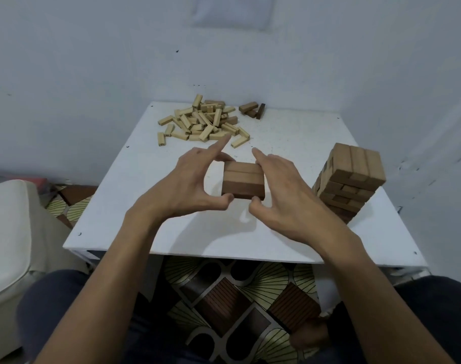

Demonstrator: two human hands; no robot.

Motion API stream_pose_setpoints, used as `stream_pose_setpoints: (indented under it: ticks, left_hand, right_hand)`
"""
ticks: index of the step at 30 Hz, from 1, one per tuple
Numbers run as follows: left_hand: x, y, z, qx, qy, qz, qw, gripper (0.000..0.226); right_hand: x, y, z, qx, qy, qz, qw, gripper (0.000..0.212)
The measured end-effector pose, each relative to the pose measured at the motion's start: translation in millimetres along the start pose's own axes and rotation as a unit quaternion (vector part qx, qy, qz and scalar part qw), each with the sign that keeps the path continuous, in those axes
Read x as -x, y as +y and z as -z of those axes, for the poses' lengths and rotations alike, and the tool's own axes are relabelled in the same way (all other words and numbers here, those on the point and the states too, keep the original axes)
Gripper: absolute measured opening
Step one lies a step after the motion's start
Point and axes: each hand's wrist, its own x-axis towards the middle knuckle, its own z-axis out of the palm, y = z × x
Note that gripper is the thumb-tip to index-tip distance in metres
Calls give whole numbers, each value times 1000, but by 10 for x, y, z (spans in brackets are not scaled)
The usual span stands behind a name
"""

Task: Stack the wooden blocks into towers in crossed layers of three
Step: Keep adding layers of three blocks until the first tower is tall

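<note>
— Pale walls, white bench [171, 237] pushed into the corner. Found the new layer [242, 179] where?

— Lay flat at the middle of the bench. Looked like three brown blocks side by side, with nothing crossed on top yet.

— And the hands?

— Closed round it from both sides. Left hand [192, 185]: pinched it with thumb on the near edge and fingers curled behind the far edge, forefinger straight out. Right hand [284, 190]: same pinch, with thumb at the near corner and fingers along the far right side. Seemed to be squaring the blocks up.

— Done so far?

— Counted one finished tower [352, 179] to the right, well apart from the layer, many crossed layers high. Judged the second tower barely begun.

— Left over?

— Plenty. Saw a pile of pale blocks [203, 122] at the far side, loose and jumbled, plus a few dark blocks [251, 110] just beside it. Could not count them.

— Beyond that?

— Patterned floor [237, 298] under the bench, white seat [6, 232] off to the left.
</note>
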Motion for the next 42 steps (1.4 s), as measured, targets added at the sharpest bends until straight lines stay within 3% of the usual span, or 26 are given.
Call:
stream_pose_setpoints:
  ticks: [7,17,42]
  left_hand:
    - [-269,522,124,53,29,-65,996,99]
    - [-895,1008,-305,86,-16,-102,991,95]
    - [-1139,1097,-586,81,-66,-82,991,92]
  right_hand:
    - [211,14,599,35,64,0,997,77]
    - [450,659,1175,8,67,-78,995,82]
    - [531,1155,1123,-12,75,-101,992,81]
